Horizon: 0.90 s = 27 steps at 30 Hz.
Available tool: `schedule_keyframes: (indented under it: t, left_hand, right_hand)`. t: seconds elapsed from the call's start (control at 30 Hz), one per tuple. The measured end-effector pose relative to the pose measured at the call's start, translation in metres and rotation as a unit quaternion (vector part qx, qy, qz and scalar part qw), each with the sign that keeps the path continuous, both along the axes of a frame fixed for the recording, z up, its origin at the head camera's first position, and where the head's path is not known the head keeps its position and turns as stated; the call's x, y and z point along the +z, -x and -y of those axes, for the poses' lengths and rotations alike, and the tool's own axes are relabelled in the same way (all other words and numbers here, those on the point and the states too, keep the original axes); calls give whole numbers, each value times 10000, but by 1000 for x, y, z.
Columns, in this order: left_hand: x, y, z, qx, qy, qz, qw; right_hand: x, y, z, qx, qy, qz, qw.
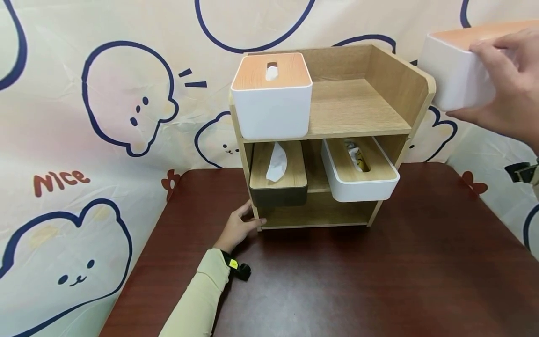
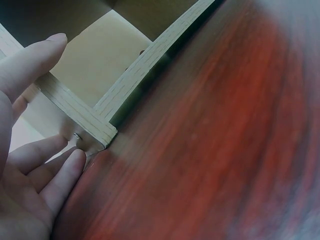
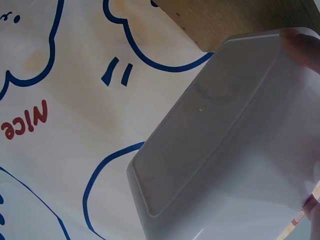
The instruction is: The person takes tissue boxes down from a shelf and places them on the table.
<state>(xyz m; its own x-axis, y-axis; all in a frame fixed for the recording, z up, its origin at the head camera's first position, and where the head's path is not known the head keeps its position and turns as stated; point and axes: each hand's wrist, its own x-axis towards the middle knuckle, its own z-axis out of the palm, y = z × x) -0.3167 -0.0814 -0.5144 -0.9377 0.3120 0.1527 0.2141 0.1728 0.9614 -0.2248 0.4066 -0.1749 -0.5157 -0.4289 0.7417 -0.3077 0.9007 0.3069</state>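
Cartoon-printed fabric hangs behind the reddish-brown tabletop, where my left hand pinches the wooden shelf unit low on its left side, apparently for steadiness, while my right hand grips a peach-lidded white box aloft right of it.

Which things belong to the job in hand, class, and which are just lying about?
Likely job:
- white box with orange lid, in right hand
- light wooden shelf, gripped by left hand
- shelved white lidded boxes, dark lidded box

Surroundings:
- glossy red-brown table
- pale cartoon-printed backdrop
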Motion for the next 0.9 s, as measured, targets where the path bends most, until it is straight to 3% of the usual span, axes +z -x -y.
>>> schedule_keyframes:
  t: [0.4, 0.57, 0.73, 0.9]
  left_hand:
    - [-1, 0, 0, -22, -31, -54, 10000]
    - [-2, -1, 0, -11, -1, 42, 10000]
    - [-2, 0, 0, -60, -31, 95, 9999]
    - [-1, 1, 0, -111, -45, 167, 9998]
  right_hand:
    - [-15, -1, -6, -42, -167, -107, 9998]
    - [-21, -1, -6, -74, -30, 45, 10000]
    - [-30, 2, -11, 124, 100, -93, 9998]
    - [-37, 3, -15, 79, -120, -96, 9999]
